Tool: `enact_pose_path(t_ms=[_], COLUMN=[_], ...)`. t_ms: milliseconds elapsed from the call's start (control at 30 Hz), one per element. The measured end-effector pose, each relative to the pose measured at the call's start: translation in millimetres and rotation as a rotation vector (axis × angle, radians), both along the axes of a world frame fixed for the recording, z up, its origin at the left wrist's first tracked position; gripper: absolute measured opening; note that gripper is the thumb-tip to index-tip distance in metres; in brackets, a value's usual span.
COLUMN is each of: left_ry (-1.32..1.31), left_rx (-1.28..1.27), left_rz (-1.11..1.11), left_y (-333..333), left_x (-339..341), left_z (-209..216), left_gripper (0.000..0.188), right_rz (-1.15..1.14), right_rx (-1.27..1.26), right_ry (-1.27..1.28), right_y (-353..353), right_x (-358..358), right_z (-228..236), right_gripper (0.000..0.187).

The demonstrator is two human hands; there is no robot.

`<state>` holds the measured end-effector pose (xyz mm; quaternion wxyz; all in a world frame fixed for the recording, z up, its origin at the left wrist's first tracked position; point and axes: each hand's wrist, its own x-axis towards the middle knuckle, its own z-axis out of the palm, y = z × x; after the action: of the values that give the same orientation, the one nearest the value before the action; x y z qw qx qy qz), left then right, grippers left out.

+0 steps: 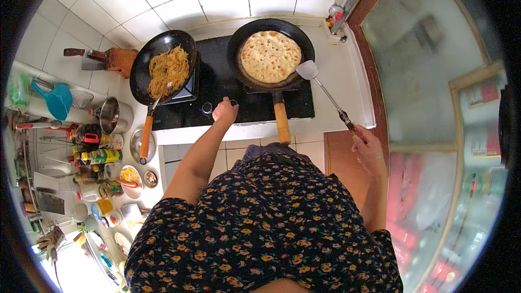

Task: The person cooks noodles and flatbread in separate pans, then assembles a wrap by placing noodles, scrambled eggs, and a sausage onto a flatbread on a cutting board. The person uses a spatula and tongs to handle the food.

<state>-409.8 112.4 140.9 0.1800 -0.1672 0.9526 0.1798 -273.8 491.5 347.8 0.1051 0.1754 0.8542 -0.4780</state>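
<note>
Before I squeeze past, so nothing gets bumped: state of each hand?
Left hand: at the stove's right knob; whether closed on it can't be told.
Right hand: closed, holding the spatula by its handle.

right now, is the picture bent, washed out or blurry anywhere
In the head view, wall tiles look bowed and corners go black; a lower-left patch is washed out white; flatbread and spatula look fairly clear; shapes behind the glass door are hazy.
</note>
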Motion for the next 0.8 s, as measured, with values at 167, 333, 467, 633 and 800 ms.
enact_pose_path(t_ms=[167, 333, 467, 633, 800], left_ry=[-0.002, -0.012, -0.009, -0.009, 0.006], left_rx=[-0.006, -0.006, -0.008, 0.005, 0.022], left_rz=[-0.052, -0.064, -0.07, -0.066, -0.07], left_y=[-1.2, -1.6, -2.4, -2.2, -3.1], left_x=[-0.3, -0.7, -1.7, -1.9, -0.5], left_z=[7.5, 10.4, 7.4, 7.7, 10.5], left_gripper=[0.047, 0.046, 0.046, 0.045, 0.045], right_rz=[0.007, -0.025, 0.021, 0.206, 0.282], right_rx=[0.07, 0.102, 0.14, 0.463, 0.649], right_ry=[-0.02, -0.072, -0.043, 0.175, 0.182], right_y=[-6.7, -12.9, -14.0, -17.7, -29.9], right_x=[-1.8, -3.6, -3.4, -6.2, -24.7], right_z=[7.9, 13.9, 14.4, 20.6, 52.1], right_gripper=[0.037, 0.038, 0.039, 0.039, 0.033])
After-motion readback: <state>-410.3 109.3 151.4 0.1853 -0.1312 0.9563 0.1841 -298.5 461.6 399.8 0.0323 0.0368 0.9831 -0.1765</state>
